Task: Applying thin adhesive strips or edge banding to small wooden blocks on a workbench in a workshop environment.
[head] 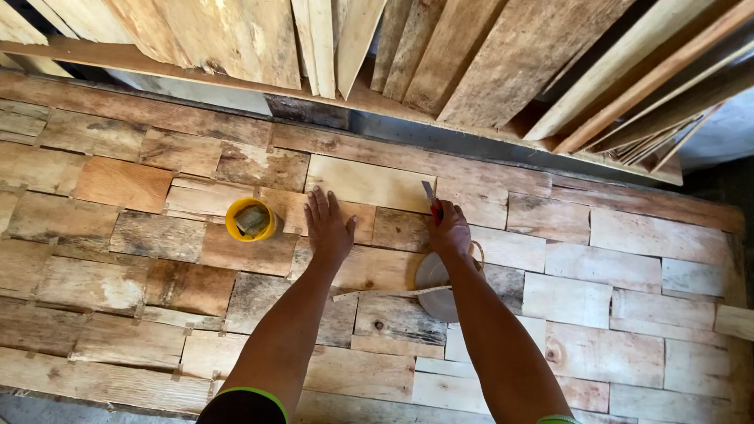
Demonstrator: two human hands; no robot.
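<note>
Seen from above, a person's left hand (328, 228) lies flat, fingers spread, pinning a pale veneer patch (369, 184) onto a patchwork wooden panel (157, 235), while the right hand (449, 232) grips a red-handled knife (432, 202) at its edge, seemingly mid-trim, needing a steady cut.

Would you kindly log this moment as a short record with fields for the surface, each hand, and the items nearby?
surface: patchwork panel of wooden pieces, seen from above
left hand: left hand pressed flat, fingers spread, on a pale wooden piece
right hand: right hand gripping a red-handled blade tool, tip at the pale piece's right edge
near left hand: yellow cup, on the panel, apart from the hand
under right forearm: white round container and a thin wood strip
background: planks leaning behind the panel
</note>
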